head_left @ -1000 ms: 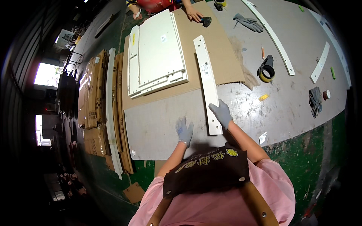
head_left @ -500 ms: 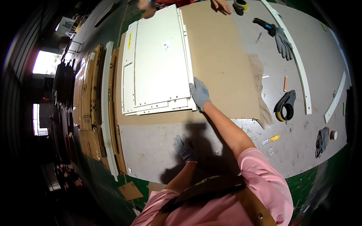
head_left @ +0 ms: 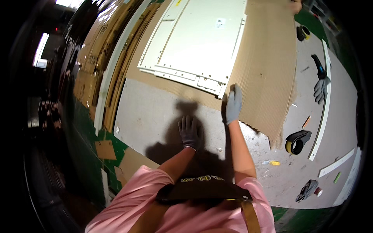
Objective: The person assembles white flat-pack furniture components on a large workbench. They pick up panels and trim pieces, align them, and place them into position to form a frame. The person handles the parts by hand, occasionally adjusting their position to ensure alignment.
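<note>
Over on the far left there's a bunch of brown wrapped packages (head_left: pixel 86 83), with a long pale strip (head_left: pixel 101 95) running alongside them and a scrap of cardboard (head_left: pixel 105 150) on the green floor. Then comes the grey table (head_left: pixel 134 105). The stack of white panels (head_left: pixel 202 42) sits on it, on top of a big cardboard sheet (head_left: pixel 268 58), angled a bit, with rows of little holes along the near edge. Below that, the left hand (head_left: pixel 189 134), gloved, is over bare tabletop with fingers spread and nothing in it; can't tell if it's actually touching. The right hand (head_left: pixel 234 105), also gloved, is held out straight, fingers close together, not gripping anything, right by the stack's near right corner; can't tell if it makes contact. Past the cardboard you've got a yellow-handled cutter (head_left: pixel 274 163), a black tape dispenser (head_left: pixel 301 136), a crumpled dark cloth (head_left: pixel 307 190), a grey glove (head_left: pixel 321 89) by a long white strip (head_left: pixel 321 126), and finally a short white strip (head_left: pixel 336 162) plus a small green thing (head_left: pixel 337 177).
</note>
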Motion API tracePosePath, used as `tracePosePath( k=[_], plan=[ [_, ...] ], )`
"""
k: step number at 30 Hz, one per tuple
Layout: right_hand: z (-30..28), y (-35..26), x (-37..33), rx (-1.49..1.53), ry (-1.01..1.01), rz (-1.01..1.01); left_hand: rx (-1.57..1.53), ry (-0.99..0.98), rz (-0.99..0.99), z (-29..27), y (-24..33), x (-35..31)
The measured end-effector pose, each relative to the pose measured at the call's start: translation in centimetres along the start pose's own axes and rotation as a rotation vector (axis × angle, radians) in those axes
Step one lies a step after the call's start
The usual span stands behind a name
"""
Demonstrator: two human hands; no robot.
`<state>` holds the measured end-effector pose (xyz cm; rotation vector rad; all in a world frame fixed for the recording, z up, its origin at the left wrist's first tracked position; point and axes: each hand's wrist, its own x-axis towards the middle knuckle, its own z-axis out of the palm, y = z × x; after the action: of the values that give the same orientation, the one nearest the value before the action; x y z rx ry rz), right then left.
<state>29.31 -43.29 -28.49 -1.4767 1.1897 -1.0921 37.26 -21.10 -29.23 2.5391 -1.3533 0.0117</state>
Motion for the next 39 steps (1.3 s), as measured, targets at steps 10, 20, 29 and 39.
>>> tracePosePath(
  k=[10, 20, 29, 39],
  plan=[
    [-2.4, -1.9, -19.1, -0.234, -0.552, -0.580, 0.047, 0.051, 0.021, 1.6, -0.5, -0.1],
    [-4.1, -2.0, -22.4, -0.409, -0.609, -0.540, 0.016, -0.106, -0.074, -2.0, 0.4, 0.3],
    [-2.7, -3.4, -22.6, -0.663, -0.551, -0.603, -0.144, -0.080, 0.003, -3.1, -1.0, 0.5],
    [-3.6, -1.5, -25.9, -0.847, -0.524, -0.687, -0.466, 0.090, 0.175, -8.5, -16.3, -8.4]
  ],
)
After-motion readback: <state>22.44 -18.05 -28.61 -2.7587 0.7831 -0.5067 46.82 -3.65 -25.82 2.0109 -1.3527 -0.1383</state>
